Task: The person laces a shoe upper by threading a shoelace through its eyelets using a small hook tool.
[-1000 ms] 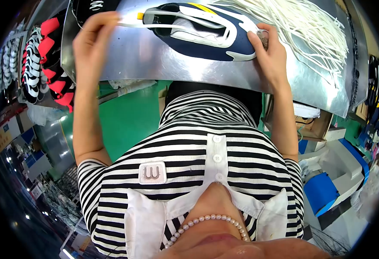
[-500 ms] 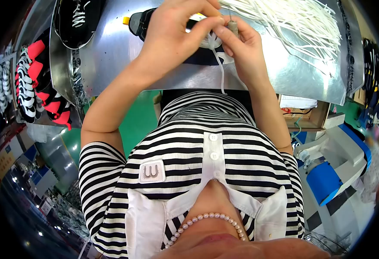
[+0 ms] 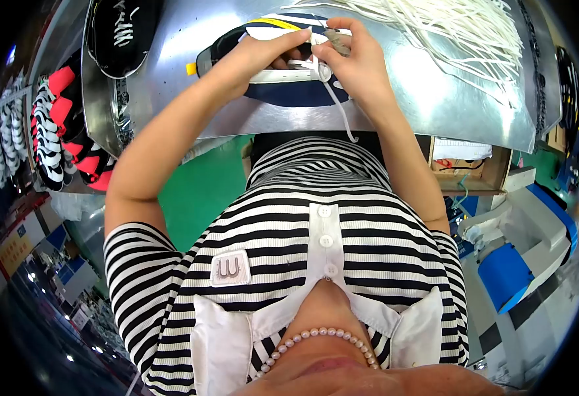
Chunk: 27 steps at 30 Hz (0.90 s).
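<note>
Head view | left hand (image 3: 256,58): thumb at white shoelace (image 3: 337,104), fingers partly hidden in navy sneaker (image 3: 283,94), grip unclear | right hand (image 3: 362,63): closed around grey-handled tool (image 3: 339,43), tip indistinct | sneaker: on metal tabletop (image 3: 461,109), toe partly covered

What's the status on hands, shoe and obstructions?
Left hand at shoe opening, grip unclear. Right hand holding grey-handled tool, fingers by white lace. Lace end trailing over near side; hands partly hiding opening.
</note>
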Each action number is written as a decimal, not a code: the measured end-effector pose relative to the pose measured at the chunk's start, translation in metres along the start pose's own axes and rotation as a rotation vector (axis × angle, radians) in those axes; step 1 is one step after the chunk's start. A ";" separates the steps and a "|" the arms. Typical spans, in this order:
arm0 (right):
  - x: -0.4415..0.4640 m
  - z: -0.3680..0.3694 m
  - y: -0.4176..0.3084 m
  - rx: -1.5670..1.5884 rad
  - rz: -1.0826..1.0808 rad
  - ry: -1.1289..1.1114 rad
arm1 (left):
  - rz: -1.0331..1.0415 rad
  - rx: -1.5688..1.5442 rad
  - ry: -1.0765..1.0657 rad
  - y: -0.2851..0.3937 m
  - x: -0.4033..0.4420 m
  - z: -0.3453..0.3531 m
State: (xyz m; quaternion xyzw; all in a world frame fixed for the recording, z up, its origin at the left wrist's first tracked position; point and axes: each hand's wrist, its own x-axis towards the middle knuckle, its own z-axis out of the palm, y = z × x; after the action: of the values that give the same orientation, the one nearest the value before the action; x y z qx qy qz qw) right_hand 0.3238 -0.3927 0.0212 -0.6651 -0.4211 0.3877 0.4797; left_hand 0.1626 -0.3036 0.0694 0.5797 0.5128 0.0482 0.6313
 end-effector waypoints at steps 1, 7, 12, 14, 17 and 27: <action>-0.002 -0.001 0.001 -0.083 -0.007 0.001 | 0.066 0.029 0.086 -0.003 -0.002 0.004; -0.015 -0.011 -0.025 -0.262 -0.093 -0.115 | 0.200 0.046 0.205 -0.010 -0.020 0.015; -0.035 -0.021 -0.025 -0.065 -0.184 -0.077 | 0.211 0.050 0.283 -0.012 -0.029 0.021; -0.038 -0.027 -0.030 -0.103 -0.159 -0.094 | 0.214 0.039 0.274 -0.012 -0.029 0.021; -0.035 -0.028 -0.023 -0.203 -0.268 -0.075 | 0.229 0.040 0.260 -0.012 -0.029 0.021; -0.018 -0.016 -0.040 -0.579 -0.199 -0.180 | 0.498 -0.001 0.091 -0.018 -0.040 0.029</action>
State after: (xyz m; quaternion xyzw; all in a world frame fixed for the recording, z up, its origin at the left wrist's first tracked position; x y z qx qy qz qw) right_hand 0.3251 -0.4075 0.0655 -0.6925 -0.6177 0.2601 0.2669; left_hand 0.1545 -0.3554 0.0728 0.6852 0.3821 0.2286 0.5764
